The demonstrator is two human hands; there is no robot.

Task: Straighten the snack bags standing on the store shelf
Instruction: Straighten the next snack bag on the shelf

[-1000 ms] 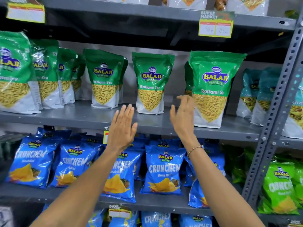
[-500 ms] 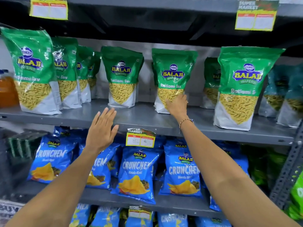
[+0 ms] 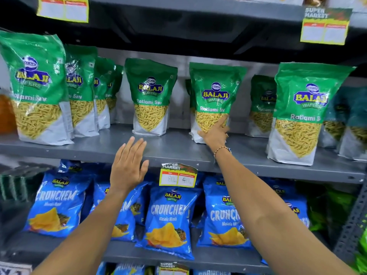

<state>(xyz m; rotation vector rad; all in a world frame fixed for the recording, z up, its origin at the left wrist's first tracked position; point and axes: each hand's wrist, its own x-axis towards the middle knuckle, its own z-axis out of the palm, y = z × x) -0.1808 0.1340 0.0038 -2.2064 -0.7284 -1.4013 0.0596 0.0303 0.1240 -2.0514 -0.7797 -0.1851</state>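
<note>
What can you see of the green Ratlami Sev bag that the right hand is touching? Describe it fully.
The green bag is a glossy plastic pouch, green above, white at the lower corners, with yellow sev pictured low on its front. It stands upright on the grey shelf, slightly turned. The right hand rests open against its lower front, fingers spread.

Grey metal shelf (image 3: 174,149), green stand-up Ratlami Sev snack bags (image 3: 151,96) upright in spaced rows on it, yellow price tag (image 3: 178,175) clipped on front edge

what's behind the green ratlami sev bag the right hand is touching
Behind the touched Ratlami Sev bag, a sliver of another green bag shows at its left edge. The rest is covered. The right hand rests on its lower front.
</note>
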